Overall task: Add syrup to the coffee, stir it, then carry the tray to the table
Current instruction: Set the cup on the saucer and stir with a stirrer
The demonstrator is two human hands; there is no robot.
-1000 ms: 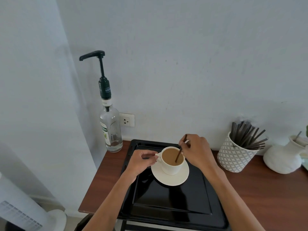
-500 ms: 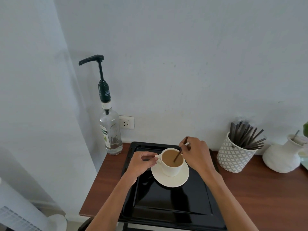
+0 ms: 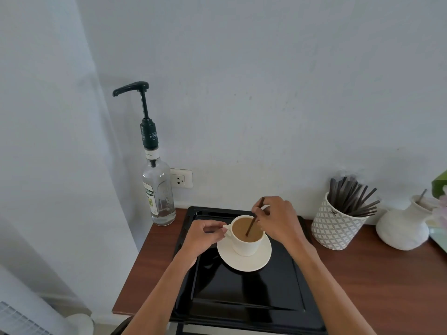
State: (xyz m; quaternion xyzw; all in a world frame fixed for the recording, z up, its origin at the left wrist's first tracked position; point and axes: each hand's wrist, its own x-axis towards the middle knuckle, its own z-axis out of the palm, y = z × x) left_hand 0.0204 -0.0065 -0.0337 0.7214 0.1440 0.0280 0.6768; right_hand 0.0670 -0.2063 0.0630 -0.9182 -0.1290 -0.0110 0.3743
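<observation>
A white cup (image 3: 245,245) of milky coffee stands on a white saucer (image 3: 244,261) at the back of a black tray (image 3: 244,296). My left hand (image 3: 205,235) pinches the cup's handle. My right hand (image 3: 278,218) holds a thin dark stir stick (image 3: 254,218) whose lower end dips into the coffee. A clear syrup bottle (image 3: 158,189) with a dark pump top stands upright against the wall, left of the tray.
The tray lies on a brown wooden counter (image 3: 387,286). A patterned white pot (image 3: 335,226) full of dark stir sticks and a white vase (image 3: 404,226) stand at the back right. A wall socket (image 3: 181,178) is behind the bottle. A white fan (image 3: 24,310) stands on the floor, low left.
The stick has shifted within the cup, its lower end moving leftward. Both hands stay at the cup. The view has tilted slightly.
</observation>
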